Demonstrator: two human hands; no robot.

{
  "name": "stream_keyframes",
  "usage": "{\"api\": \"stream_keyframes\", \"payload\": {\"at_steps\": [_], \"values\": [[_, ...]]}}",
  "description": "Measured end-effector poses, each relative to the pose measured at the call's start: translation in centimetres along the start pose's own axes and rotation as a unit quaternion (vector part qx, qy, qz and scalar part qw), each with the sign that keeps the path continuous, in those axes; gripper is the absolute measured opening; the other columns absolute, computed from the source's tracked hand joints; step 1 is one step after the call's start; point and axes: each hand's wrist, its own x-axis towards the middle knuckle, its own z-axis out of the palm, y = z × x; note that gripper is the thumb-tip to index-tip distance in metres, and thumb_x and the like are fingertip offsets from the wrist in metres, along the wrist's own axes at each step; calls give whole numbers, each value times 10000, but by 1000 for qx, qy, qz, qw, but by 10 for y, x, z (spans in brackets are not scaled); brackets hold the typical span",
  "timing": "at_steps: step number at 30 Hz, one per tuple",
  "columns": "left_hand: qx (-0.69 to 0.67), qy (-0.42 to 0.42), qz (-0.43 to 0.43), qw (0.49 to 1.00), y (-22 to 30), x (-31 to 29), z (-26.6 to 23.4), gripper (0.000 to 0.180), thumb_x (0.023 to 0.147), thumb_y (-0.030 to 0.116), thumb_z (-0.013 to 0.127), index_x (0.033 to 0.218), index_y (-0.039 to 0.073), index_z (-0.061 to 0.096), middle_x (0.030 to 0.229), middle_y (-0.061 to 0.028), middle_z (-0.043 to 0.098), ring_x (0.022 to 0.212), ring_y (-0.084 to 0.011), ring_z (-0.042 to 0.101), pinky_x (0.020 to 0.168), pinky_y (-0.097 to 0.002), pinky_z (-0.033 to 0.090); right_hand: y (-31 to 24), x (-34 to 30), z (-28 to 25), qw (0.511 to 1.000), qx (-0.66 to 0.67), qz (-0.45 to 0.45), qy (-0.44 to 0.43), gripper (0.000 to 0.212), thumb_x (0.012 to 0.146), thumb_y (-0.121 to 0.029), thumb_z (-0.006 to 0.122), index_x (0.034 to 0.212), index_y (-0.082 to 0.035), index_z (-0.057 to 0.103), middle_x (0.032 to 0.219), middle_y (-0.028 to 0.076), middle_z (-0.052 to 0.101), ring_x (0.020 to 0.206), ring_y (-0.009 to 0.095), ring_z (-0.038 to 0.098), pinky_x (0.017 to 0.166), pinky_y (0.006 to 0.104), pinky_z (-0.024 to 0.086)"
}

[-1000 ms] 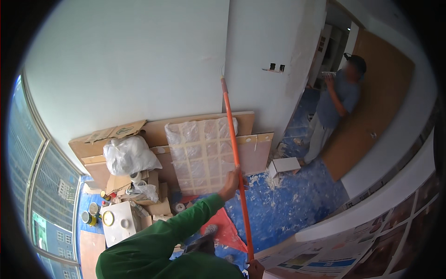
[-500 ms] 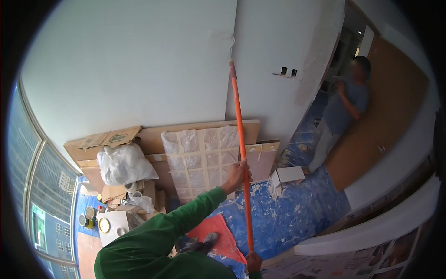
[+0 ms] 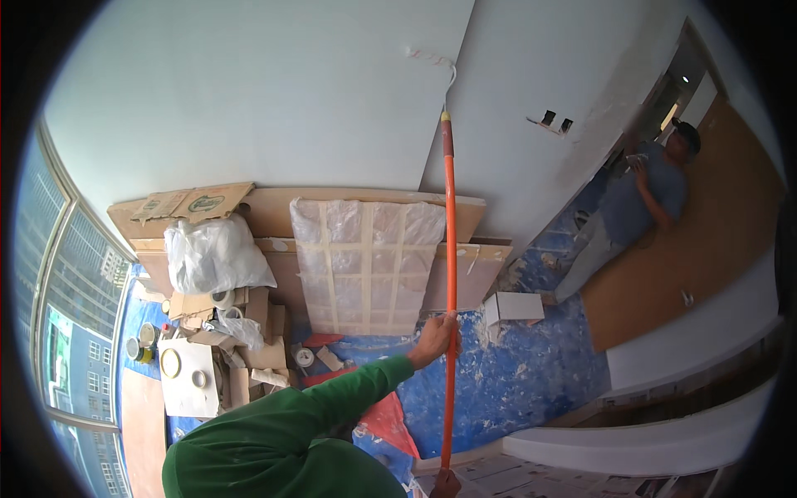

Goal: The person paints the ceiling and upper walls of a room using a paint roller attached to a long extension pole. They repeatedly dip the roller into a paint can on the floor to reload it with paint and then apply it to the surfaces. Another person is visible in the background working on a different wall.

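Observation:
A long orange pole [image 3: 451,249] stands nearly upright in front of me, with a paint roller [image 3: 429,56] at its top. The roller lies against the pale wall [image 3: 274,100], beside a vertical seam. Partway up the pole, my left hand [image 3: 433,341] is closed around the shaft, its arm in a green sleeve. Low at the picture's bottom edge, my right hand [image 3: 446,483] grips the pole's lower end; most of that arm is out of sight.
Plastic-wrapped panels [image 3: 365,266] lean on the wall. A white bag [image 3: 217,253], cardboard and tins [image 3: 139,349] crowd the left near the windows. A white box [image 3: 515,308] sits on blue floor sheeting [image 3: 531,373]. Another person [image 3: 643,195] stands at right by a brown board [image 3: 706,241].
My view has shifted, so the wall seam and pole appear farther right. Both hands sit lower in the picture, still on the pole. The other person's head and arms have shifted slightly.

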Motion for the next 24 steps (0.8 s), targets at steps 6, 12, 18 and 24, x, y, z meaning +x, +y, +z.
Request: {"api": "stream_keyframes", "payload": {"at_steps": [6, 12, 18, 24], "values": [[-19, 4, -55, 998, -45, -13, -10, 508, 972, 484, 382, 857, 2, 494, 618, -108, 559, 514, -224, 616, 471, -350, 533, 18, -26, -7, 999, -41, 16, -29, 307, 925, -272, 503, 835, 3, 605, 671, 209, 560, 555, 370, 506, 504, 452, 370], [38, 20, -86, 995, -70, -35, -11, 514, 977, 461, 360, 839, -7, 522, 669, -120, 578, 567, -241, 642, 513, -358, 548, 15, -27, -4, 995, -35, 71, -55, 275, 917, -238, 504, 847, 4, 612, 684, 203, 570, 569, 361, 519, 515, 451, 387], [26, 59, -61, 996, -45, -37, -2, 508, 971, 441, 401, 851, -38, 517, 637, -128, 581, 520, -230, 628, 475, -351, 524, 12, -18, 3, 995, -16, 73, -63, 244, 910, -205, 504, 859, 6, 618, 698, 197, 580, 583, 353, 531, 526, 450, 405], [90, 28, 53, 994, 22, -9, 17, 512, 976, 442, 399, 813, -28, 519, 597, -116, 576, 497, -218, 626, 461, -337, 517, 17, 8, 16, 998, 34, 35, -45, 217, 902, -171, 505, 871, 7, 625, 711, 191, 589, 597, 344, 544, 537, 449, 423]]}}
